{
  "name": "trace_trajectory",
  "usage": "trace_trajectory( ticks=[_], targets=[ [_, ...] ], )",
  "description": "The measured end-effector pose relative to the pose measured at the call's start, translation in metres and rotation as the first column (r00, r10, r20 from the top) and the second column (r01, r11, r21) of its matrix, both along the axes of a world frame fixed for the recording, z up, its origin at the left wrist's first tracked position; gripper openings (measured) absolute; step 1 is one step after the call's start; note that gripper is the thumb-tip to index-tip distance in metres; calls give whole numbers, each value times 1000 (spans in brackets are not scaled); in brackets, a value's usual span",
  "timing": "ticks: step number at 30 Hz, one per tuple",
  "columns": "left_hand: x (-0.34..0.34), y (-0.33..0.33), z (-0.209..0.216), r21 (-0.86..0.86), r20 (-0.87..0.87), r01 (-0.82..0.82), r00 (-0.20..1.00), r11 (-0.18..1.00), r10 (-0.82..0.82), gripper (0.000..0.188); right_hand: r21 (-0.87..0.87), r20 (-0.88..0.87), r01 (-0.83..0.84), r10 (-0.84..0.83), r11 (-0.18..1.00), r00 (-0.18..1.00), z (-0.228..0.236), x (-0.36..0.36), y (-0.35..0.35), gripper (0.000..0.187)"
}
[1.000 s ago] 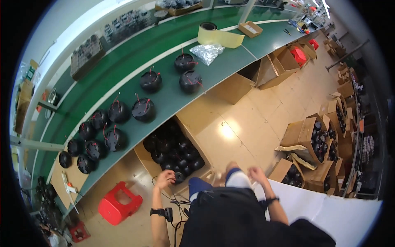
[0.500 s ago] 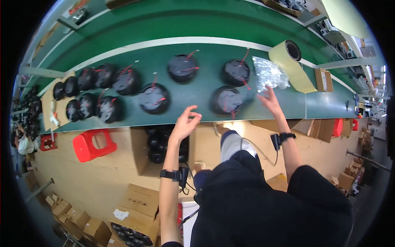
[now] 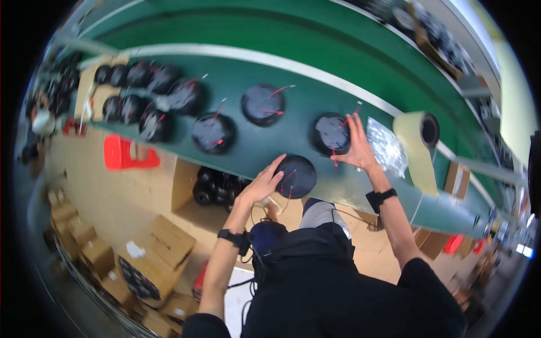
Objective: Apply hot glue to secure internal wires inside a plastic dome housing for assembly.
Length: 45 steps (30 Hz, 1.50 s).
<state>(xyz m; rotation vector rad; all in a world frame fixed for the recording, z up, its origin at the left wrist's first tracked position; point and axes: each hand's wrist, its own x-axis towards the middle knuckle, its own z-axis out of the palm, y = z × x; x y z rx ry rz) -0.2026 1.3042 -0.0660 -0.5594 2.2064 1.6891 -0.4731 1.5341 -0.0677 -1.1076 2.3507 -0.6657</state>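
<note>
At the bench's near edge lies a black round housing [image 3: 297, 177] with thin red wires on its dark top. My left hand [image 3: 260, 186] grips its left rim, with the thumb by the top and the fingers along the far side. Farther right is a second black round housing [image 3: 331, 134] with a greyish top plate and red wires. My right hand [image 3: 360, 149] curves around its right side, fingers at the far edge and thumb at the near edge. Two more such housings, one round unit [image 3: 263, 105] and another round unit [image 3: 213, 133], stand left of these.
More black housings [image 3: 156, 125] crowd the bench's left end. A clear plastic bag [image 3: 386, 145], a yellowish roll [image 3: 416, 128] and a small carton [image 3: 457, 180] lie to the right. Below the bench are a red stool [image 3: 121, 153] and a carton of black parts [image 3: 186, 194].
Both hands were empty above the bench; now each is on a housing. The left moved right to the near one, the right moved onto the farther one. The view has also turned.
</note>
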Motion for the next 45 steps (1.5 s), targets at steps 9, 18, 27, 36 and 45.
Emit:
trace_trajectory(
  ticks=[9,18,27,36,45],
  targets=[
    [306,-47,-91,321,383,-772,635,548,670,56,-105,43,58,-54,993,998,6,46,-47,126],
    [334,-30,-386,140,577,-969,248,205,778,59,-112,138,-139,154,984,978,-61,241,-93,67],
    [259,-43,-429,237,182,-965,-66,-109,981,78,-100,219,-197,214,975,952,-266,376,-241,82],
    [447,-121,-484,-446,90,-846,282,292,955,79,-160,498,-393,418,905,760,-274,454,-266,36],
    [190,-156,-139,67,-242,-908,388,415,889,26,-484,132,-341,452,806,882,-17,228,-157,27]
  ],
)
